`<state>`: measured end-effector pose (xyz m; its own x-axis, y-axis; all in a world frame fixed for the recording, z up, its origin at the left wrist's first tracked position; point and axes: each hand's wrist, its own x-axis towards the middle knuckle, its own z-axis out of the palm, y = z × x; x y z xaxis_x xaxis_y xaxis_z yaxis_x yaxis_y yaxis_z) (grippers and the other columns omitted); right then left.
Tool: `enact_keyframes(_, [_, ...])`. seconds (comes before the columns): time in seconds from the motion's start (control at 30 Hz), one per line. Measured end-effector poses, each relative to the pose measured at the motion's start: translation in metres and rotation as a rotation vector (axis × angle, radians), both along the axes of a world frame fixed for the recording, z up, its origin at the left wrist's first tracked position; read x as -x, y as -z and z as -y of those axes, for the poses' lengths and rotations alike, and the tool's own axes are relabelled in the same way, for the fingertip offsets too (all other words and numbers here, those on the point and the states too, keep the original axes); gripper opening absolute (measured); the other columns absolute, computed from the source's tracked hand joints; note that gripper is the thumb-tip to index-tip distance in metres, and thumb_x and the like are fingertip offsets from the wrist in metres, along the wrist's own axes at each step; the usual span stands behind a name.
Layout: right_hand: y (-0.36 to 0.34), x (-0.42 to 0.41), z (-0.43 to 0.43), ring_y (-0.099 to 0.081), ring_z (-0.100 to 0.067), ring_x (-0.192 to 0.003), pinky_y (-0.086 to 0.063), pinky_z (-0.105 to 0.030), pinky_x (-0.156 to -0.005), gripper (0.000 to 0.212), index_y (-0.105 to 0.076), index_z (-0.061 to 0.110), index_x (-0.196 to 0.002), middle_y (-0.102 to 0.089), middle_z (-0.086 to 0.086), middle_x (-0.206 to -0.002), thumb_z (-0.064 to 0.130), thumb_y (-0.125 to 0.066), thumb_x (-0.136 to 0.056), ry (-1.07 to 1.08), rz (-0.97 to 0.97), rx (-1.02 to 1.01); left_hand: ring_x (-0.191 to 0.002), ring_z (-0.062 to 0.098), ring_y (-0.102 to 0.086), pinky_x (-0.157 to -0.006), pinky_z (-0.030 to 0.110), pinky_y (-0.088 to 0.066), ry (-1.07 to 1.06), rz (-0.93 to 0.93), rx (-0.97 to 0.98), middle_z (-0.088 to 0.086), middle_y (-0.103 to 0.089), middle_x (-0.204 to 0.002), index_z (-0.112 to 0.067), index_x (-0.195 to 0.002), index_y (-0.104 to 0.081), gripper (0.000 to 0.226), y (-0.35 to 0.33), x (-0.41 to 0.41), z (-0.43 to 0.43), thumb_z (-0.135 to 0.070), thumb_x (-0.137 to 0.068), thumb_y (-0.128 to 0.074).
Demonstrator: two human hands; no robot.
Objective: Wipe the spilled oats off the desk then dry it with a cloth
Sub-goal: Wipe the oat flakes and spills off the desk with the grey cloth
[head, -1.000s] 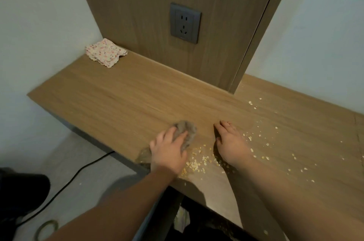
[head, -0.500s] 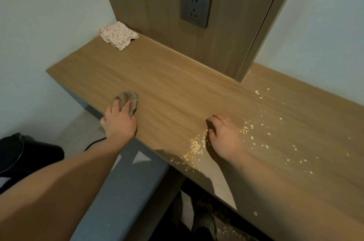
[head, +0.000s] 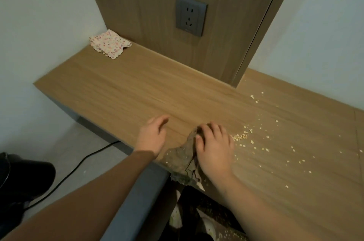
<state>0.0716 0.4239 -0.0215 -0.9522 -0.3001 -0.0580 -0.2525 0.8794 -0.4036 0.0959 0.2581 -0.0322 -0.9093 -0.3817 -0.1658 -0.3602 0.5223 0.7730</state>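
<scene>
A light wooden desk runs along the wall. Spilled oats lie in a small heap and scattered flakes on its right part. A grey-brown rag lies at the front edge and hangs partly over it. My right hand sits on the rag's right side, fingers bent over its top end and thumb on it, the oat heap just to its right. My left hand rests on bare wood left of the rag with relaxed fingers, holding nothing. A folded floral cloth lies in the far left corner.
A wooden panel with a dark wall socket rises behind the desk. Below the front edge a bag or bin shows fallen oats. A black cable crosses the floor towards a black object at lower left.
The rag has passed from my left hand to my right, back beside the oats. My left hand has let go and lies free on the desk. The earlier oat pile is covered.
</scene>
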Motion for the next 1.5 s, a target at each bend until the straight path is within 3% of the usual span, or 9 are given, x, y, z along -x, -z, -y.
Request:
enact_keyframes(0.13, [0.019, -0.019, 0.038, -0.010, -0.036, -0.142, -0.004, -0.051, -0.112, 0.070, -0.032, 0.016, -0.144, -0.014, -0.020, -0.154, 0.057, -0.043, -0.088, -0.022, 0.024, -0.214, -0.145, 0.016, -0.002, -0.116, 0.039, -0.004, 0.291, 0.210, 0.620, -0.002, -0.011, -0.158, -0.020, -0.150, -0.017, 0.050, 0.028, -0.007, 0.004, -0.028, -0.100, -0.022])
enact_keyframes(0.27, [0.029, -0.019, 0.026, -0.046, -0.039, -0.125, -0.033, -0.057, -0.100, 0.064, -0.060, 0.015, -0.122, -0.050, -0.021, -0.133, 0.054, -0.042, -0.075, -0.105, -0.007, -0.280, -0.145, 0.016, 0.005, -0.115, 0.043, 0.004, 0.345, 0.242, 0.722, -0.005, -0.003, -0.159, -0.021, -0.151, -0.007, 0.085, 0.038, -0.012, -0.007, -0.050, -0.074, 0.015])
enact_keyframes(0.47, [0.029, -0.019, -0.059, -0.050, -0.035, -0.122, -0.031, -0.050, -0.100, 0.059, -0.054, 0.024, -0.126, -0.052, -0.013, -0.134, 0.045, -0.040, -0.072, -0.252, 0.009, -0.381, -0.139, 0.023, -0.030, -0.108, 0.049, -0.017, 0.569, 0.127, 0.749, 0.004, -0.034, -0.150, -0.014, -0.143, -0.037, 0.073, 0.035, -0.013, -0.032, -0.053, -0.085, -0.015])
enact_keyframes(0.57, [0.019, -0.020, -0.094, -0.040, -0.034, -0.131, -0.021, -0.045, -0.106, 0.055, -0.053, 0.021, -0.130, -0.043, -0.009, -0.142, 0.032, -0.058, -0.076, -0.103, 0.012, -0.326, -0.141, 0.011, 0.008, -0.112, 0.041, 0.007, 0.574, 0.091, 0.708, -0.009, 0.007, -0.151, -0.021, -0.147, -0.003, 0.077, 0.040, -0.014, -0.031, -0.055, -0.079, 0.008])
enact_keyframes(0.7, [0.014, -0.023, -0.056, -0.054, -0.035, -0.118, -0.030, -0.046, -0.101, 0.051, -0.065, 0.012, -0.111, -0.060, -0.011, -0.124, 0.010, -0.077, -0.061, -0.001, -0.158, -0.080, -0.138, 0.019, -0.032, -0.113, 0.040, -0.011, 0.519, 0.004, 0.657, 0.001, -0.041, -0.146, -0.015, -0.138, -0.046, 0.064, 0.040, -0.012, -0.026, -0.038, -0.088, -0.014])
enact_keyframes(0.8, [0.021, -0.031, -0.014, -0.053, -0.031, -0.119, -0.028, -0.043, -0.107, 0.043, -0.066, 0.021, -0.107, -0.061, -0.004, -0.125, 0.021, -0.070, -0.064, -0.114, -0.185, -0.105, -0.117, 0.026, -0.058, -0.104, 0.038, -0.024, 0.449, -0.078, 0.633, 0.006, -0.063, -0.124, -0.008, -0.119, -0.064, 0.048, 0.043, -0.011, -0.026, -0.022, -0.086, -0.032])
enact_keyframes(0.97, [0.039, -0.036, -0.065, -0.046, -0.030, -0.126, -0.032, -0.052, -0.102, 0.046, -0.064, 0.033, -0.115, -0.053, 0.000, -0.134, 0.056, -0.039, -0.084, -0.108, -0.132, -0.246, -0.116, 0.028, -0.058, -0.105, 0.046, -0.034, 0.445, -0.092, 0.656, 0.009, -0.063, -0.122, -0.005, -0.119, -0.063, 0.047, 0.044, -0.013, -0.026, -0.019, -0.086, -0.033])
enact_keyframes(1.2, [0.029, -0.043, -0.118, -0.059, -0.038, -0.109, -0.043, -0.051, -0.093, 0.036, -0.073, 0.011, -0.089, -0.066, -0.010, -0.115, 0.033, -0.046, -0.078, 0.169, -0.307, -0.040, -0.109, 0.029, -0.057, -0.092, 0.045, -0.043, 0.339, -0.050, 0.620, 0.011, -0.064, -0.113, -0.006, -0.112, -0.066, 0.035, 0.035, -0.002, -0.039, -0.026, -0.092, -0.044])
enact_keyframes(1.5, [0.041, -0.052, -0.076, -0.052, -0.031, -0.121, -0.041, -0.053, -0.095, 0.044, -0.067, 0.038, -0.108, -0.054, -0.004, -0.134, 0.055, -0.043, -0.076, 0.047, -0.182, -0.222, -0.107, 0.035, -0.057, -0.083, 0.047, -0.045, 0.379, -0.073, 0.774, 0.015, -0.062, -0.116, -0.005, -0.113, -0.065, 0.045, 0.050, 0.001, -0.049, -0.028, -0.088, -0.035])
